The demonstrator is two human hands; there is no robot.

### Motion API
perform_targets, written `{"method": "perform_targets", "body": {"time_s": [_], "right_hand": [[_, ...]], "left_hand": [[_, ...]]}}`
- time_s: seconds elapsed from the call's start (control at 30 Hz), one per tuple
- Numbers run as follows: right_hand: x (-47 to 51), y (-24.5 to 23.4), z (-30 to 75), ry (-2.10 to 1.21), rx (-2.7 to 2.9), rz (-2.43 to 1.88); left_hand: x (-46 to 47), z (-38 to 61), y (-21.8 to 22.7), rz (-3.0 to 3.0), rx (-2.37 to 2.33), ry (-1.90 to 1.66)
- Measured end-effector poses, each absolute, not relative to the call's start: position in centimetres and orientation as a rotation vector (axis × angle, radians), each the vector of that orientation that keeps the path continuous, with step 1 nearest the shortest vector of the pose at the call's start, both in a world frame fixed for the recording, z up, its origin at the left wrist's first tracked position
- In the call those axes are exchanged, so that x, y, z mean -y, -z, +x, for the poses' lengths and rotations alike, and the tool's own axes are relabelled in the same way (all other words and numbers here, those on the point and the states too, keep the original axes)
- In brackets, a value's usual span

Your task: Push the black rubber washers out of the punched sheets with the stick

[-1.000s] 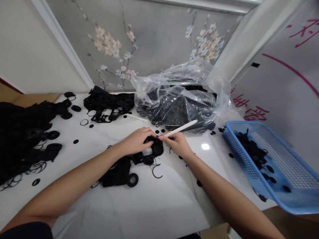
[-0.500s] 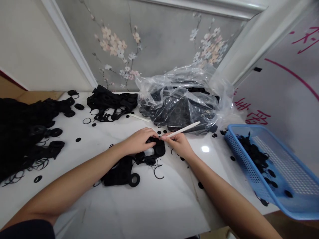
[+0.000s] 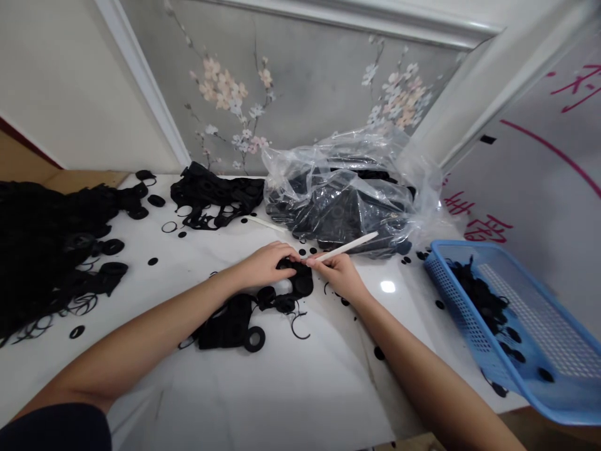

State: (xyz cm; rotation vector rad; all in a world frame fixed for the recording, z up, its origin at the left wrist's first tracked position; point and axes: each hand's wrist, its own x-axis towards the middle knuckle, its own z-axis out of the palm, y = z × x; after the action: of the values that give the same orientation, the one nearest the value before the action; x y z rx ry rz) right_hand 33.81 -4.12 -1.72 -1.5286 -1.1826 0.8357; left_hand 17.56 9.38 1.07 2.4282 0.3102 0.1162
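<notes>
Compared with a moment earlier, both hands stay at the same spot, and the whole scene sits slightly lower and further right in the view.

The left hand (image 3: 263, 266) lies curled over a black punched rubbery sheet (image 3: 303, 285), its fingertips on the sheet; whether it grips an edge cannot be told. The right hand (image 3: 340, 275) pinches a thin off-white strip (image 3: 347, 246) between thumb and fingers, with the strip's lower end at the sheet and its far end angled up toward a clear plastic bag (image 3: 338, 200) stuffed with black material. The sheet trails toward the person, with a black ring (image 3: 254, 339) at its near end.

Loose black discs (image 3: 153, 261) dot the white marble-look worktop (image 3: 263, 388). A large black heap (image 3: 37, 250) lies at the left, and a tangled black offcut (image 3: 216, 194) lies against the back wall. On the right, a blue mesh basket (image 3: 457, 300) holding black pieces juts past the worktop's edge. Behind stand a floral wall panel (image 3: 225, 94) and a white board (image 3: 516, 188) with red characters.
</notes>
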Motion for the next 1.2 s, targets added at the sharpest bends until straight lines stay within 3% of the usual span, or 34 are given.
{"method": "perform_targets", "body": {"time_s": [0.3, 0.57, 0.7, 0.93, 1.2], "right_hand": [[4.2, 2.0, 34.0, -0.771, 1.267, -1.529], [4.8, 2.4, 33.5, -0.144, 1.844, -1.625], [4.9, 3.0, 33.2, 0.005, 1.913, -1.688], [4.4, 3.4, 32.9, 0.033, 1.848, -1.641], [4.4, 2.5, 31.9, -0.123, 1.374, -1.714]], "left_hand": [[-9.6, 17.6, -0.8, 2.396, -0.325, -0.105], [-9.4, 17.6, -0.5, 2.443, -0.369, -0.117], [-9.2, 17.8, -0.5, 2.464, -0.352, -0.107], [-9.1, 18.1, -0.5, 2.504, -0.438, -0.12], [-8.6, 18.1, -0.6, 2.508, -0.472, -0.155]]}}
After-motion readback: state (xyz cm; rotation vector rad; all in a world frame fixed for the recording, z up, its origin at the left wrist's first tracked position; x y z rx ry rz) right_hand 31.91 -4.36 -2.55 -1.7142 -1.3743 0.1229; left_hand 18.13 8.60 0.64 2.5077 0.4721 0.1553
